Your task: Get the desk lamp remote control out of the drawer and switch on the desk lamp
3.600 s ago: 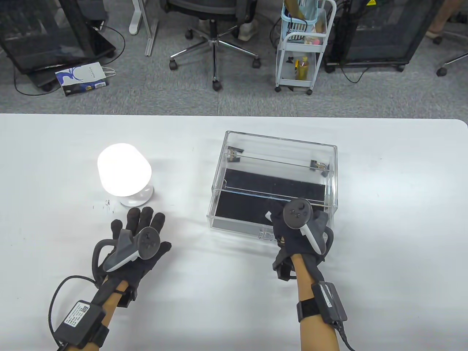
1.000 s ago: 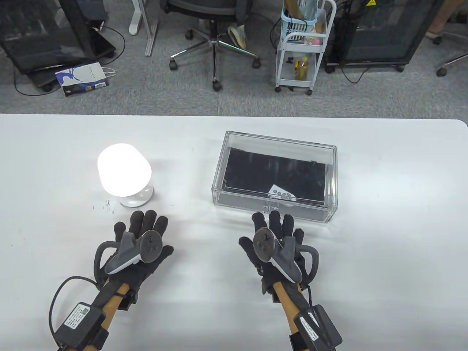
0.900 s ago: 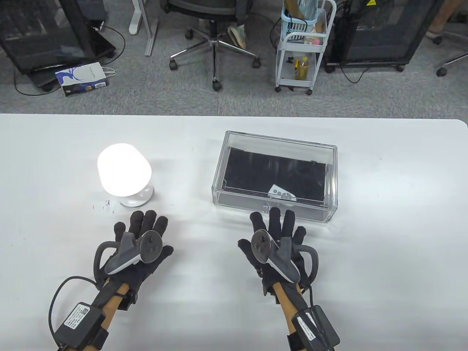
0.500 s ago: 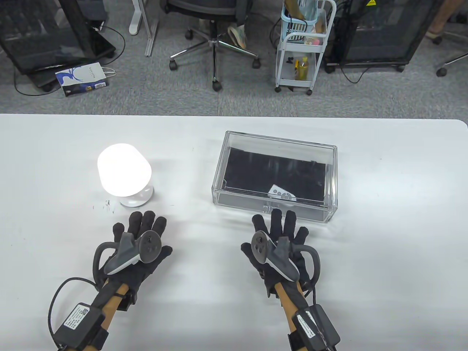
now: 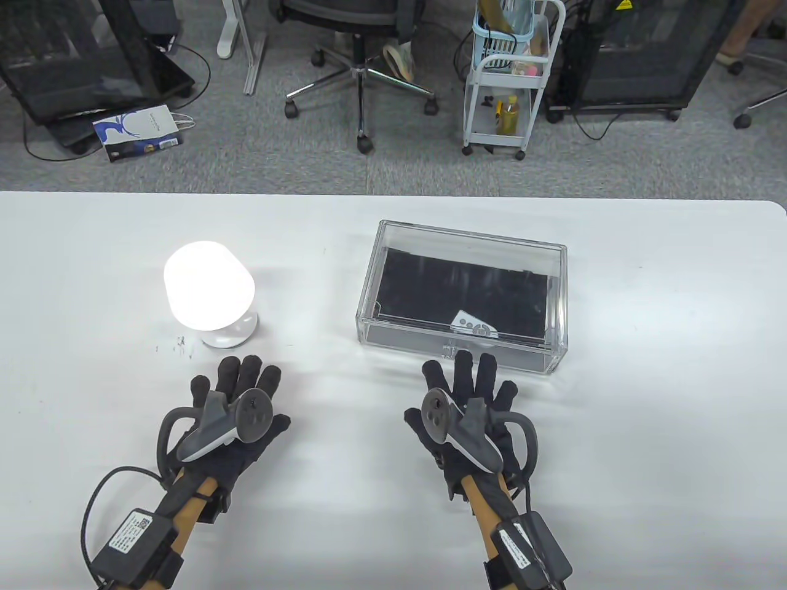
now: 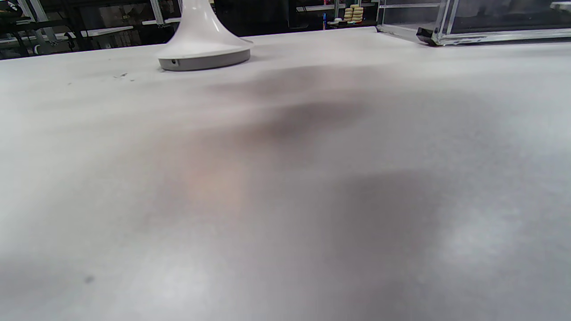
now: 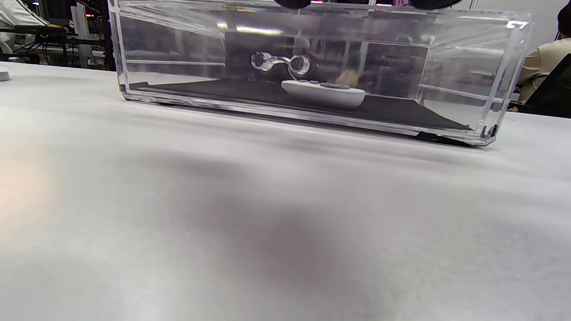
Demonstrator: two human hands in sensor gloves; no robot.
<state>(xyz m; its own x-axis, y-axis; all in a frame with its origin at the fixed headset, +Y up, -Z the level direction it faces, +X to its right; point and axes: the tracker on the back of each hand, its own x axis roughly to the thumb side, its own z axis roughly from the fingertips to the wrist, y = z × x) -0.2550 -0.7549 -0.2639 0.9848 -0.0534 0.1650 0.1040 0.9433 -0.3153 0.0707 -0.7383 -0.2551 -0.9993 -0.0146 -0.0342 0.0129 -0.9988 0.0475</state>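
Note:
A clear acrylic drawer box (image 5: 462, 246) stands on the white table (image 5: 645, 381), its drawer pushed in. The white remote control (image 5: 474, 326) lies inside near the front, on the black liner; it also shows in the right wrist view (image 7: 323, 92) behind the drawer's metal handle (image 7: 281, 62). The desk lamp (image 5: 209, 294) glows white at the left; its base shows in the left wrist view (image 6: 203, 53). My left hand (image 5: 240, 393) rests flat and open on the table below the lamp. My right hand (image 5: 467, 393) rests flat and open just in front of the drawer, holding nothing.
Beyond the table's far edge are an office chair (image 5: 363, 37), a white trolley (image 5: 510, 80) and a paper bag (image 5: 138, 132) on the floor. Cables run from both wrists toward the near edge.
3.6 s ago the drawer was pulled out with my right hand at its front. The drawer is shut now with the remote inside, and my right hand lies flat on the table. Left hand unmoved.

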